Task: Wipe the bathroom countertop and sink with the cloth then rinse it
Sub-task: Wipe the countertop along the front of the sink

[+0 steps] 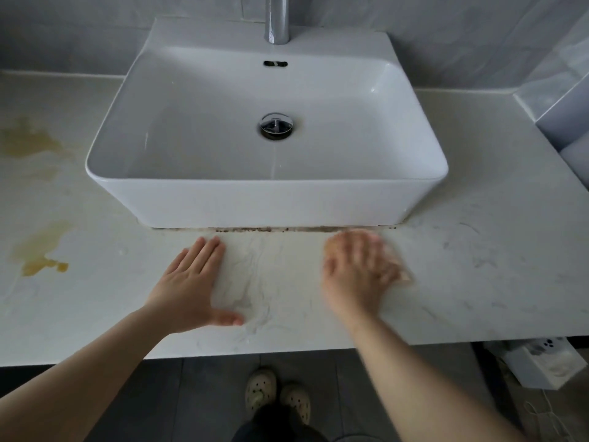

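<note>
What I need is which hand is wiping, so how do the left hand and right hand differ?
The left hand is sharp; the right hand is smeared by motion blur. The left hand's fingers lie straight and together, thumb spread; the right hand's fingers are too blurred to read. Both lie palm down on the countertop in front of the sink.

One sink (267, 199), one faucet (276, 17) and one countertop (478, 266) are shown; two hands, the left hand (188, 285) and the right hand (357, 272), and two shoes (259, 387) are seen.
</note>
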Available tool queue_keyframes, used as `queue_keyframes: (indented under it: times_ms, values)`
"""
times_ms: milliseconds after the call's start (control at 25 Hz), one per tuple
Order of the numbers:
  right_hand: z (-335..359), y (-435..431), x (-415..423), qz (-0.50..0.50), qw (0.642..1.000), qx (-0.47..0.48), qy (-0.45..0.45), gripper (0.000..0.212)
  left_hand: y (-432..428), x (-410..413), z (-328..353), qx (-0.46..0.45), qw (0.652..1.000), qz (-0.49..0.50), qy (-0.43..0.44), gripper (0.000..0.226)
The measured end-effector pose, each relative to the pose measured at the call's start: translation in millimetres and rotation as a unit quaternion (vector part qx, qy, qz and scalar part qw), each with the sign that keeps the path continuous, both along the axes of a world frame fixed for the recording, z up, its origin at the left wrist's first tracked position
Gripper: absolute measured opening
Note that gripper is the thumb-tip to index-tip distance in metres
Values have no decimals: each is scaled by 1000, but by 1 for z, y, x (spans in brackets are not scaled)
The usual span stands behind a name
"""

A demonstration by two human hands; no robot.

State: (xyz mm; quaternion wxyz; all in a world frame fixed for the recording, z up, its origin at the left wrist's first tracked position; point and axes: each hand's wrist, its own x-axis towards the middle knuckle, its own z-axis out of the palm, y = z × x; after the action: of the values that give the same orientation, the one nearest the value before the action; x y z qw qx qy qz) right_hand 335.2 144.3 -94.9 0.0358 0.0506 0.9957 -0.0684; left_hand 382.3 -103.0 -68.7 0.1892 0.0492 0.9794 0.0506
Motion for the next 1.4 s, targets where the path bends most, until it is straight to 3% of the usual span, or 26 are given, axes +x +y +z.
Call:
queue_keyframes:
  times_ms: [80,120,200,360,440,560,640,720,840,960,1040,1080,1120,1200,1280,1360,1400]
  values:
    - [0,-50,20,168,985,-23,41,55,1,-1,0,7,1000,6,4,145]
    - [1,-61,31,249,968,-27,-4,59,1,0,1,12,1000,10,6,147]
    - [5,-47,27,284,956,-36,-65,65,1,-1,1,18,1000,12,3,147]
    - [-7,49,21,66,998,2,12,65,-2,1,-1,-5,1000,8,7,141]
    - [-3,76,36,-41,999,10,-7,57,-3,7,-1,-4,1000,6,19,135]
    - [-2,28,54,-120,992,10,-27,55,-17,21,-1,9,1000,-19,21,122]
    - [-2,-48,68,-25,999,-6,39,57,-36,24,2,7,999,-37,13,119]
    - [-3,-118,90,121,992,-9,36,51,-60,25,4,-3,999,-34,19,122]
    - [-9,-113,90,190,981,-11,26,47,-82,24,6,-4,999,-43,17,129]
    - [-8,-47,62,-10,1000,13,26,51,-87,24,3,18,999,-45,19,136]
    - [1,-37,35,-159,986,-30,-29,53,-86,25,0,38,999,-26,29,145]
    - [0,-56,25,-175,983,-37,-34,54,-87,25,0,48,998,-18,27,149]
    - [-2,-85,22,-142,989,-30,-17,58,-88,25,0,56,998,-14,24,151]
    - [-6,-153,37,20,999,-27,35,64,-91,23,1,63,998,-17,18,152]
    - [-5,-177,56,218,975,-36,-2,56,-92,23,1,58,998,-23,16,153]
    - [-2,-140,43,264,964,-22,-8,56,-93,23,1,59,998,-19,12,154]
    - [-1,-115,33,211,977,-15,12,59,-92,23,1,62,998,-18,9,154]
